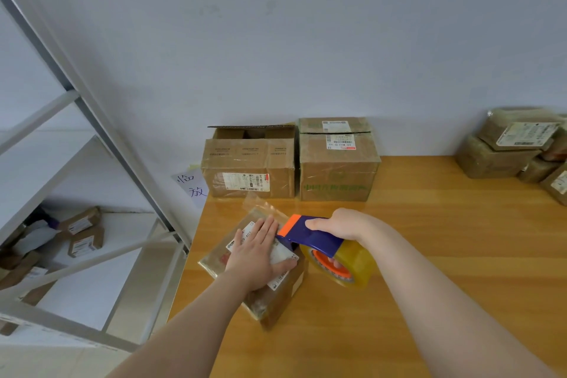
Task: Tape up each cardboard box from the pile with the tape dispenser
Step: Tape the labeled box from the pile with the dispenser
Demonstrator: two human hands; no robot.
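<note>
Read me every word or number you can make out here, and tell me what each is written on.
"临 放": handwritten on the paper sheet on the wall.
"69 A0", seemingly, the rest hidden by the left hand: white label on the small box.
Green print on the right back box: blurred.
Shipping labels on the left back box and the stacked boxes: too small.
No text visible on the tape dispenser.

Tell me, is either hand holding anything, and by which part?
The right hand grips the tape dispenser by its blue handle. The left hand holds nothing, lying flat on the small cardboard box.
</note>
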